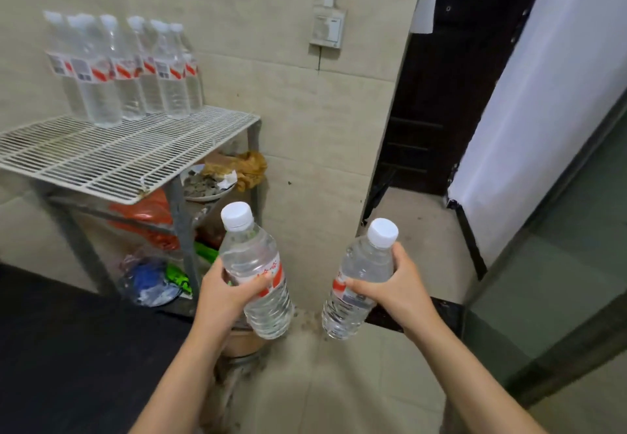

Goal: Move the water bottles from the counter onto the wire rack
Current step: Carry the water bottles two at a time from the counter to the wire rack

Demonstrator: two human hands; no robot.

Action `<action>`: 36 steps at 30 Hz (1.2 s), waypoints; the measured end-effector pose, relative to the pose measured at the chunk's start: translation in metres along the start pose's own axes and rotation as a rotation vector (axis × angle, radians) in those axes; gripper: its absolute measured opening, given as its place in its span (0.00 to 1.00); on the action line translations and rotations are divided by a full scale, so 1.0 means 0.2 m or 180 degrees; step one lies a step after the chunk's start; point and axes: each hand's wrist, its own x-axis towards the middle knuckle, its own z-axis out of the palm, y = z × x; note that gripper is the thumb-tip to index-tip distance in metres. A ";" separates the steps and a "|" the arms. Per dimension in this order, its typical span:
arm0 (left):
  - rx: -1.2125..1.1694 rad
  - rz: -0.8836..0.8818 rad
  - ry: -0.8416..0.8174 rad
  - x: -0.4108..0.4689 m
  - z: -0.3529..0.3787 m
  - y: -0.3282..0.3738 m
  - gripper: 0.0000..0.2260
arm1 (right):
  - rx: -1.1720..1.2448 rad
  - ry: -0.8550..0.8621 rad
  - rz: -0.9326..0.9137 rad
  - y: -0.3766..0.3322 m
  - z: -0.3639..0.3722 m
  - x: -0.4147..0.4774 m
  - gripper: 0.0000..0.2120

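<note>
Left hand [222, 289]: fingers wrapped around the middle of a clear plastic water bottle with white screw cap and red-and-white label [258, 274], held in the air, cap tilted up and slightly left.

Right hand [393, 293]: fingers closed around the middle of a second clear plastic water bottle with white cap and red-and-white label [359, 281], held in the air, cap tilted up and to the right. The two held bottles are apart, bases angled toward each other above the pale tiled floor [339, 382].

Dark surface [74, 349]: lower left, beside the left forearm.

White wire rack on grey metal legs [112, 159]: upper left, against the beige tiled wall [305, 111]. Group of clear water bottles with white caps and red-and-white labels [129, 70]: upright, clustered at the rear of the rack top, close against the wall; exact count cannot be told.

Lower shelves of the rack: orange plastic bag [146, 216], blue and green packaging [152, 281], a dish with scraps [207, 186], a brownish crumpled bag [251, 167].

Wall switch plate [327, 26]: on the wall, right of the rack.
</note>
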 end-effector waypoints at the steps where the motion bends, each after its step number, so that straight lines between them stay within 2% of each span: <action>1: -0.0040 0.0020 0.0037 0.08 0.01 0.01 0.24 | 0.0050 0.0010 -0.0014 -0.01 0.02 0.08 0.34; 3: -0.0101 -0.0001 0.0119 0.21 0.03 0.01 0.24 | 0.0141 0.0017 -0.0003 0.00 0.04 0.23 0.34; 7: -0.0030 -0.0154 0.0189 0.42 0.03 -0.03 0.24 | 0.0323 -0.0130 0.0064 0.02 0.09 0.49 0.26; 11: 0.0073 -0.0182 0.0303 0.63 0.07 -0.03 0.22 | 0.0237 -0.0425 -0.0114 0.00 0.16 0.82 0.27; 16: 0.0060 0.0297 0.0605 0.95 0.11 0.12 0.25 | 0.0362 -0.1035 -0.0615 -0.19 0.25 1.31 0.31; 20: 0.0002 0.0801 0.1072 1.23 0.08 0.33 0.26 | 0.0686 -0.1351 -0.1069 -0.43 0.38 1.74 0.29; 24: 0.0164 0.0997 0.1570 1.49 -0.08 0.53 0.28 | 0.0893 -0.1865 -0.1359 -0.67 0.56 2.09 0.27; 31: 0.0546 0.0665 0.2216 1.85 -0.49 0.59 0.31 | 0.1193 -0.2414 -0.1444 -0.89 0.99 2.40 0.25; 36: 0.0862 0.0246 0.2098 2.10 -0.76 0.57 0.27 | 0.1233 -0.2769 -0.1387 -0.98 1.32 2.48 0.26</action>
